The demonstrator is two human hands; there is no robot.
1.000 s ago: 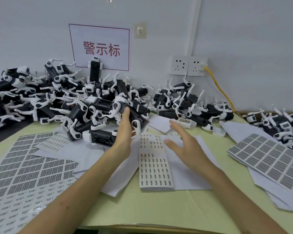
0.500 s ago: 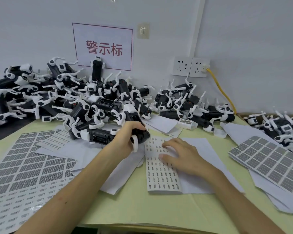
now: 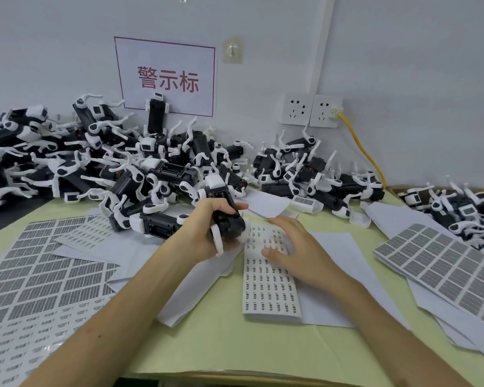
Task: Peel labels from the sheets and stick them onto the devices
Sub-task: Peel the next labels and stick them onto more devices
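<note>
As left hand (image 3: 199, 236) grips it, blocky device (image 3: 228, 223) gleams.

1. My left hand (image 3: 204, 236), open and reaching a second ago, now grips a black-and-white device (image 3: 227, 219), fingers curled round its body.
2. My right hand (image 3: 294, 252), hovering before, now rests on the label sheet (image 3: 268, 291).
3. The device has come off the pile (image 3: 162, 174) and now sits just beside my right fingertips (image 3: 275, 220).

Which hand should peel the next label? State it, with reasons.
The right hand, probably. It rests on the small-label sheet, fingers over its rows, and looks free. The left hand grips a black-and-white device beside the sheet, so it is occupied.
</note>
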